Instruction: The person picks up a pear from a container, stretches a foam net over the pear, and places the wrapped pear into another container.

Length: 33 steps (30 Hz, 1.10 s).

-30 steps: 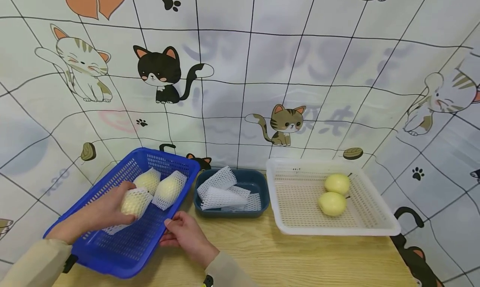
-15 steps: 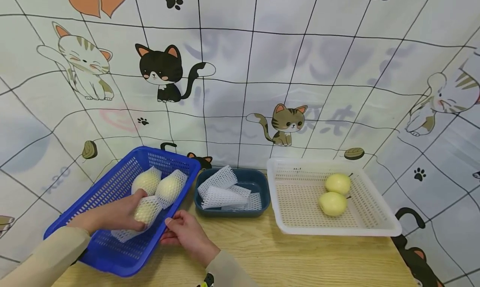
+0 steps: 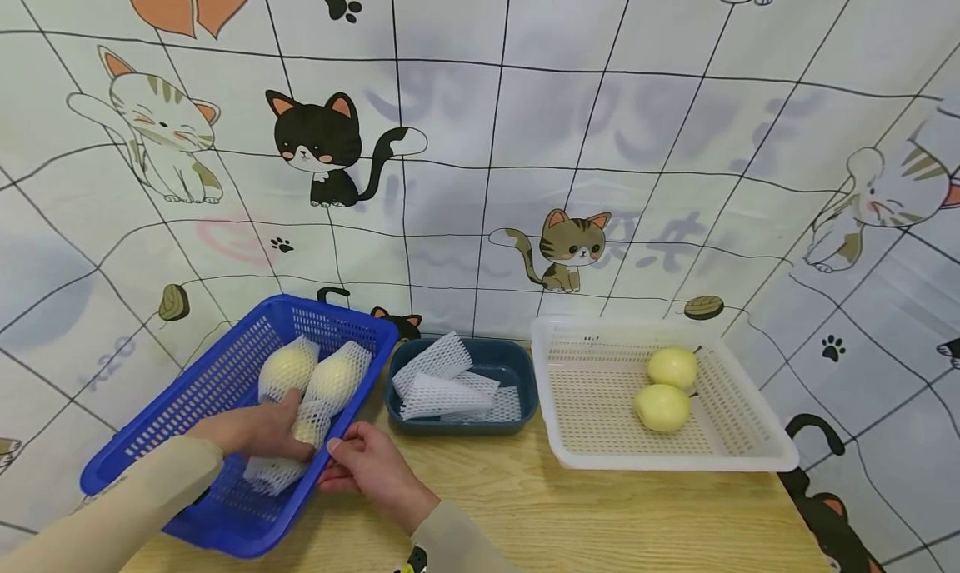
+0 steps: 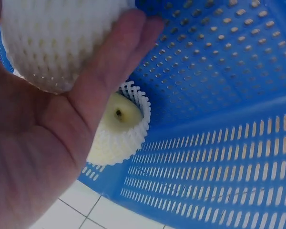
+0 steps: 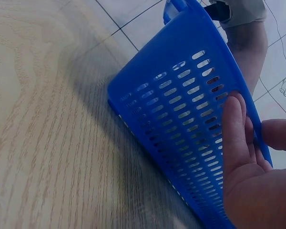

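Observation:
My left hand (image 3: pixel 258 431) is down inside the blue basket (image 3: pixel 217 506), gripping a pear (image 3: pixel 309 423) in a white foam net, thumb on its far side and fingers on its near side. The net's loose end shows below the hand. Just beyond lie two more netted pears, one on the left (image 3: pixel 287 369) and one on the right (image 3: pixel 337 377). Close up in the left wrist view, the held pear's net (image 4: pixel 57 43) fills the upper left. My right hand (image 3: pixel 382 477) pinches the basket's right rim, thumb inside and fingers outside, as the right wrist view shows.
A dark teal bin (image 3: pixel 461 427) with several white foam nets (image 3: pixel 446 396) stands in the middle. To its right, a white basket (image 3: pixel 667 459) holds two bare yellow pears (image 3: pixel 662 407). All stand on a wooden table (image 3: pixel 585 523) against a cat-patterned sheet (image 3: pixel 465 140).
My left hand has moved right and slightly nearer with the netted pear, toward the basket's right wall. The right hand keeps its hold on the rim.

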### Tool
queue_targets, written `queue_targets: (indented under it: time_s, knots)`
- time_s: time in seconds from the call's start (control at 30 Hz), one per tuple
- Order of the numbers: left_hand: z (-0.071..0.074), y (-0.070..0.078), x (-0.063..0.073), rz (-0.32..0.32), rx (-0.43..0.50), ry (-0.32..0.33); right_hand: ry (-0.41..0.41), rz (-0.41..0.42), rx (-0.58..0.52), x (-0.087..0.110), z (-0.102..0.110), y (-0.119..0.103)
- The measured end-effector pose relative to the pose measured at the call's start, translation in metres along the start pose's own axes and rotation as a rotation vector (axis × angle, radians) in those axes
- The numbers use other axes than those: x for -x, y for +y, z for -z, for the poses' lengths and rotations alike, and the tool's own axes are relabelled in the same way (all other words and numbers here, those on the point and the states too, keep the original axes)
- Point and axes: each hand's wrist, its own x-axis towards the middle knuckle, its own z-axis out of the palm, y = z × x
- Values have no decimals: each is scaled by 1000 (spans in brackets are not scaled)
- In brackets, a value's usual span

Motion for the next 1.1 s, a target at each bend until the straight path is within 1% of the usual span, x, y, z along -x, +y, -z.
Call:
queue_targets:
  time_s: [0.03, 0.13, 0.2, 0.3, 0.33, 0.4, 0.43, 0.5, 0.6, 0.67, 0.93, 1.03, 1.1]
  knots:
    - [1, 0, 1, -6, 14, 1, -1, -1, 0, 0, 0, 0]
    - [5, -3, 3, -38, 92, -10, -4, -1, 4, 1, -1, -1]
    - [7, -5, 5, -49, 174, -42, -7, 0, 7, 1, 0, -1]
    - [10, -6, 8, -29, 291, -104, -15, 0, 9, 2, 0, -1]
    - [10, -6, 9, -25, 320, -123, -17, 1, 7, 2, 0, -1]
    - [10, -5, 11, -25, 342, -145, -17, 3, 2, 2, 0, 0]
    - [10, -5, 12, -30, 333, -143, -15, 5, 1, 1, 0, 0]
    - [9, -5, 14, -66, 287, -127, -10, 8, 0, 1, 0, 0]
    - [9, -5, 15, -113, 192, -86, -6, 9, 5, 1, 1, 1]
    - [10, -4, 16, -124, 162, -74, -7, 9, 5, 0, 1, 1]
    - [14, -4, 20, -110, 193, -99, -19, 4, -4, 0, 2, 2]
    - [17, -4, 24, -118, 175, -94, -17, 0, -9, -1, 2, 2]
    - [20, -4, 27, -122, 150, -70, -16, 1, -14, -1, 2, 2]
